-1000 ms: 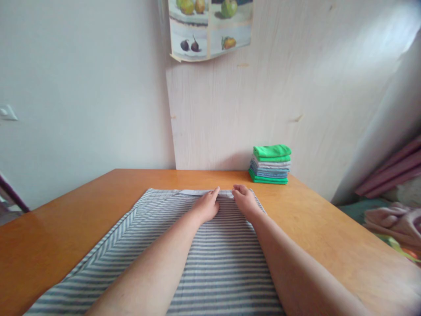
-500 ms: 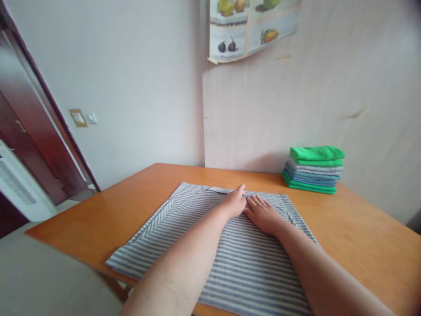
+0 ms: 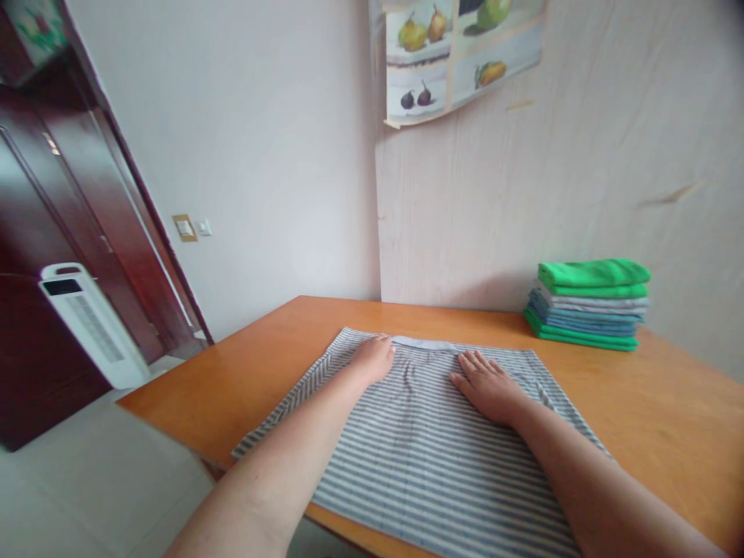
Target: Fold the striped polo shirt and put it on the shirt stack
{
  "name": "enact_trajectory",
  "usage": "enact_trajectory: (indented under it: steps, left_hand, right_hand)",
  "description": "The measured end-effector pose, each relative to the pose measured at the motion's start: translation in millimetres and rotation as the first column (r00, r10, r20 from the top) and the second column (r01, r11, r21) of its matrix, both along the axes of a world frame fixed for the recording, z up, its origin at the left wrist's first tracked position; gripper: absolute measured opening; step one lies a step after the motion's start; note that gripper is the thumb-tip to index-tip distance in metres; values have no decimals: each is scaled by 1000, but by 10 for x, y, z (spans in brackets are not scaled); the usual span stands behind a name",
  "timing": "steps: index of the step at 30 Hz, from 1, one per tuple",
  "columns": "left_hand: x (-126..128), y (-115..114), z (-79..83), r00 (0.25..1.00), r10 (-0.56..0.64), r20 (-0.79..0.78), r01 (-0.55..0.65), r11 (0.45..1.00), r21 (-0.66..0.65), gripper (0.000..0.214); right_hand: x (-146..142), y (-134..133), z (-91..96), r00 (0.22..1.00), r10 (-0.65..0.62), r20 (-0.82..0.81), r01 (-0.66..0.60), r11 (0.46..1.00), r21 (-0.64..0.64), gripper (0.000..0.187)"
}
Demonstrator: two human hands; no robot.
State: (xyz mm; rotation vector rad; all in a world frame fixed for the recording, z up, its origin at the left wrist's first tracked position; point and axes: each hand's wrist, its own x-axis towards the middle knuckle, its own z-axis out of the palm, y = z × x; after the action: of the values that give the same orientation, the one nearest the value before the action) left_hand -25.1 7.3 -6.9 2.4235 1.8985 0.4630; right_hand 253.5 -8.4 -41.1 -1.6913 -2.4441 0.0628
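Bare forearms (image 3: pixel 291 457), bare left hand (image 3: pixel 373 360); bare right hand (image 3: pixel 489 389)

The striped cloth (image 3: pixel 418 442) spread to the near edge of the table (image 3: pixel 256 364) looks like matt woven fabric, finely creased; the pale band (image 3: pixel 421 342) along its far side looks smoother. The table is smooth orange-brown wood with a soft sheen. By its far right corner, the folded stack (image 3: pixel 590 304) is matt, soft-looking cloth. Beyond the left edge, the fan (image 3: pixel 93 325) looks like smooth white plastic, the door (image 3: pixel 40 201) dark, glossy wood.
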Motion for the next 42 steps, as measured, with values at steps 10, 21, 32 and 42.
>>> enact_trajectory:
  steps: [10,21,32,42]
  left_hand:
    - [-300,-90,-71,984,126,-123,-145,976,-162,75]
    - [-486,-146,43,951,273,-146,-298,936,-189,94]
    - [-581,-79,-77,944,298,-138,-318,935,-156,94]
    - [-356,-205,11,990,-93,-107,84,993,-84,61]
  right_hand:
    - [12,0,4,1000,-1,16,1,1000,-9,79]
    - [21,5,-9,1000,8,21,-8,1000,3,80]
    - [35,-25,33,999,20,30,-20,1000,-5,79]
    - [38,14,-18,1000,10,-2,-10,1000,0,81]
